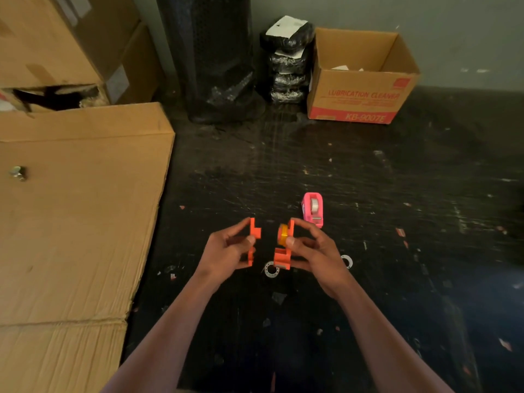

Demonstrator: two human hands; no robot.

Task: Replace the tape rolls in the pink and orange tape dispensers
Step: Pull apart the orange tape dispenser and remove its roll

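Observation:
The orange tape dispenser is split into two halves held just above the dark table. My left hand (pixel 231 251) grips the empty orange half (pixel 254 231). My right hand (pixel 314 248) grips the other orange half (pixel 283 258), which carries a yellow-orange tape roll (pixel 283 235) under my thumb. A small gap separates the two halves. The pink tape dispenser (pixel 313 209) stands closed on the table just beyond my right hand, with a pale roll inside. Two empty white tape cores lie on the table: one core (pixel 271 270) below the orange halves, another core (pixel 347 261) partly hidden behind my right hand.
A large flat cardboard box (pixel 73 211) fills the left side, with more cartons stacked behind it. At the back stand a black wrapped roll (pixel 215 58), black wrapped bundles (pixel 287 61) and an open carton (pixel 360 89) marked LUBRICATION CLEANER. Small scraps dot the scratched black table (pixel 397 180).

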